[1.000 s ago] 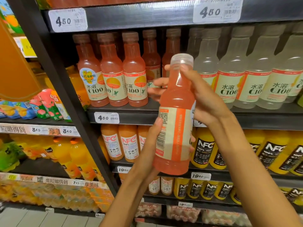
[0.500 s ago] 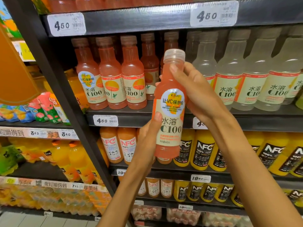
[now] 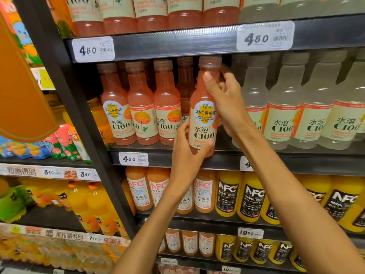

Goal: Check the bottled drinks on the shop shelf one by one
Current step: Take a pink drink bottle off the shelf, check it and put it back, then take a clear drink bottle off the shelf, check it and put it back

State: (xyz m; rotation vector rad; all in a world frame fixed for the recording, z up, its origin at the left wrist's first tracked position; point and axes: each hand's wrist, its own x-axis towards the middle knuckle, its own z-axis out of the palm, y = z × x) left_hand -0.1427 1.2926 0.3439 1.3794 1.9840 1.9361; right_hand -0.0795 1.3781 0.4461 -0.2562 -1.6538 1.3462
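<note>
A pink C100 bottle (image 3: pixel 203 123) stands upright at the front edge of the middle shelf (image 3: pixel 197 161), its label facing me. My left hand (image 3: pixel 187 153) wraps its lower part from the left and below. My right hand (image 3: pixel 227 101) grips its neck and shoulder from the right. Left of it stands a row of matching pink C100 bottles (image 3: pixel 142 107). To its right is a row of cloudy white C100 bottles (image 3: pixel 286 107), partly hidden by my right arm.
Above is another shelf (image 3: pixel 177 44) with pink bottles and 4.50 price tags. Below stand orange and yellow NFC juice bottles (image 3: pixel 229 194). A black upright post (image 3: pixel 65 91) separates a left bay with orange drinks and snack packs.
The bottle was held out in front of me, turned from its barcode side to its front label, then carried up and back to the shelf edge. Both hands stayed on it.
</note>
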